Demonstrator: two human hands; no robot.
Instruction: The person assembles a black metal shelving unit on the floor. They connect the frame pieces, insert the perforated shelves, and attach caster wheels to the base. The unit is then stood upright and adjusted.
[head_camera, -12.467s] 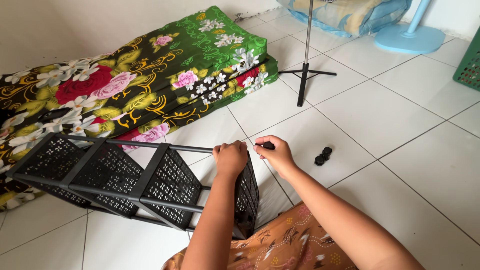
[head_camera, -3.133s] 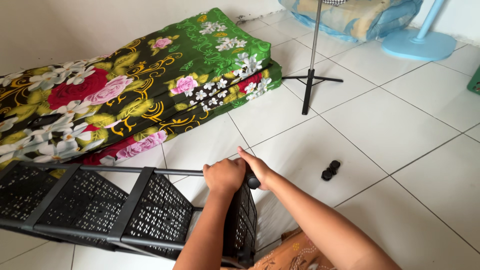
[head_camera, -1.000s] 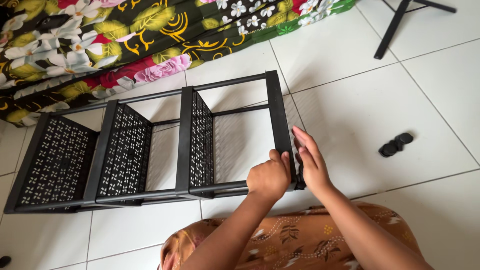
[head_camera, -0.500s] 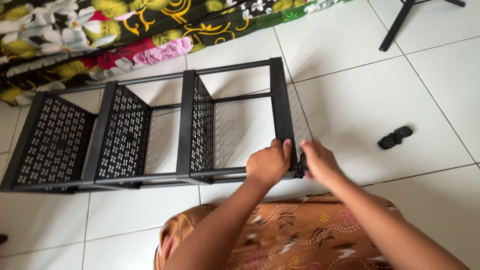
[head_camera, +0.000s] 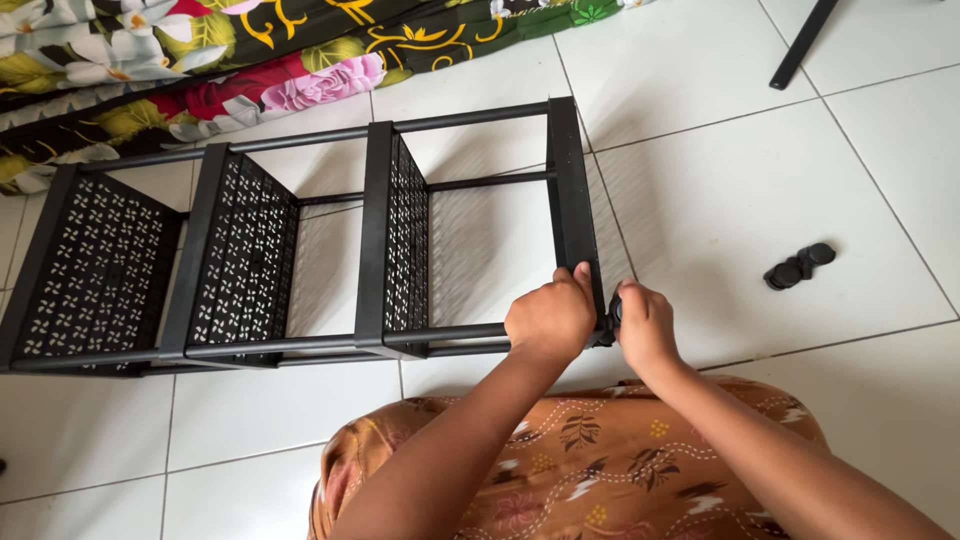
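Black shelf rack (head_camera: 380, 250) lies on its side on the tiled floor (head_camera: 720, 200). Left hand (head_camera: 550, 318) clamps its near corner; right hand (head_camera: 645, 322) closes on a small black cap (head_camera: 612, 312) there. Spare caps (head_camera: 798, 267) lie apart, unfitted.

We had the black shelf rack (head_camera: 380, 240) lying sideways on white tile floor (head_camera: 740, 190). Left hand (head_camera: 548, 318) gripped its lower-right corner, right hand (head_camera: 645, 325) pressed a small black cap (head_camera: 612, 312) there. Spare caps (head_camera: 799, 267) right, floral mattress (head_camera: 250, 60) upper left.

Both forearms reach forward, left hand (head_camera: 549, 318) fisted, right hand (head_camera: 645, 325) seemingly curled.
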